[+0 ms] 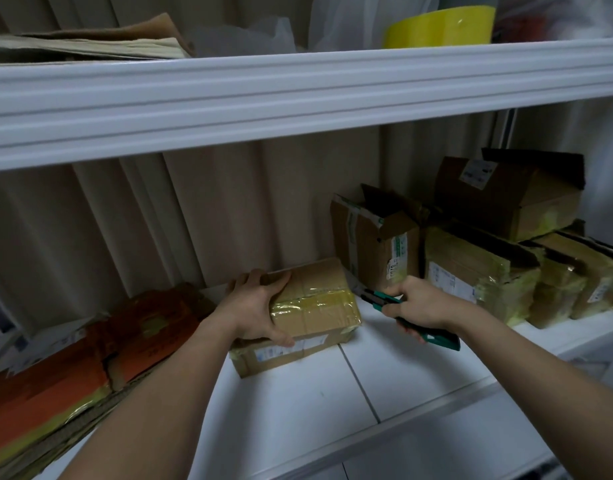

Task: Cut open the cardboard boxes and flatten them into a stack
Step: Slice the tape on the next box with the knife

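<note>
2 hands | left hand grips box (label unreadable) | right hand holds cutter

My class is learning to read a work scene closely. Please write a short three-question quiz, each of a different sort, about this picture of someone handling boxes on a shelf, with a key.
1. True or false: the left hand grips the taped box lying on the white shelf.
2. Which thing does the right hand hold? A) a roll of tape B) a green cutter C) a pen
3. Fill in: the flattened cardboard lies to the ____ of the taped box.

Key
1. True
2. B
3. left
</note>
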